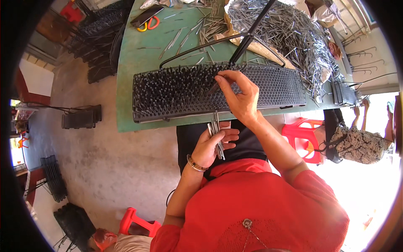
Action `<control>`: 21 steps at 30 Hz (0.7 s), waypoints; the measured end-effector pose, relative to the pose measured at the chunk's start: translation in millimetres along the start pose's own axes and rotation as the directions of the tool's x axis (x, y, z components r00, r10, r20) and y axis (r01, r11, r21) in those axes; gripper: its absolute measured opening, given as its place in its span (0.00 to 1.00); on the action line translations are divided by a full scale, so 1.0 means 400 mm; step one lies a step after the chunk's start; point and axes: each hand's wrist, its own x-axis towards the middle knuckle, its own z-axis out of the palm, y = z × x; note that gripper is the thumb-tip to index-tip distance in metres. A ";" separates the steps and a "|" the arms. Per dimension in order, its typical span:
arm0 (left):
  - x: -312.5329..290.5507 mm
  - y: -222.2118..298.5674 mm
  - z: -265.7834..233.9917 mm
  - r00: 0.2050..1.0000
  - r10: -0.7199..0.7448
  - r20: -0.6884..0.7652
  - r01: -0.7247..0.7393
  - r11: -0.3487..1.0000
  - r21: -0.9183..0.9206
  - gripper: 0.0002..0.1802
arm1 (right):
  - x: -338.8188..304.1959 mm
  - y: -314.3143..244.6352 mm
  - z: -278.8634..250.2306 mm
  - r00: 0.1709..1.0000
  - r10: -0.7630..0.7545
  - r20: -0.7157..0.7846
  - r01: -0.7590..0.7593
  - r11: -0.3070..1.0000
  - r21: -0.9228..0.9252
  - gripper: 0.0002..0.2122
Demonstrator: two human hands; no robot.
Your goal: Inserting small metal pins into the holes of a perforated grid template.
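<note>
A long black rack (275,86) with a honeycomb of round holes lies along the near edge of the green table. Its left half bristles with upright thin rods, while the holes at the right show no rods. Over the rack's middle, my right hand (241,94) is closed in a pinch on what looks like a thin metal rod (213,89), tilted and partly hidden among the others. My left hand (210,145) holds a bundle of thin grey metal rods (215,128) just in front of the rack, with its fingers curled loosely and the thumb across them.
A big heap of loose rods (289,38) on brown paper fills the table's far right. More rods, scissors (153,22) and a dark phone (147,16) lie on the green table (130,54). A black frame handle (243,44) rises behind the rack. Red stools (302,136) and another person (357,143) are nearby.
</note>
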 end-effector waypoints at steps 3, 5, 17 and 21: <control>-0.003 -0.008 -0.009 1.000 -0.001 0.004 0.001 1.000 0.006 0.17 | -0.006 0.006 0.002 1.000 0.016 -0.002 -0.016 1.000 0.016 0.07; -0.001 -0.007 -0.007 1.000 -0.009 0.006 0.009 1.000 0.000 0.17 | -0.006 0.009 0.003 0.999 0.041 -0.001 -0.041 0.998 0.042 0.07; 0.015 -0.008 0.010 0.999 -0.041 -0.018 0.041 0.999 0.022 0.18 | -0.007 0.030 0.002 0.998 -0.061 -0.003 0.061 0.997 0.039 0.07; 0.018 -0.003 0.021 0.998 -0.056 -0.015 0.056 0.998 0.027 0.19 | -0.009 0.034 0.003 0.995 -0.095 -0.004 0.095 0.993 0.067 0.07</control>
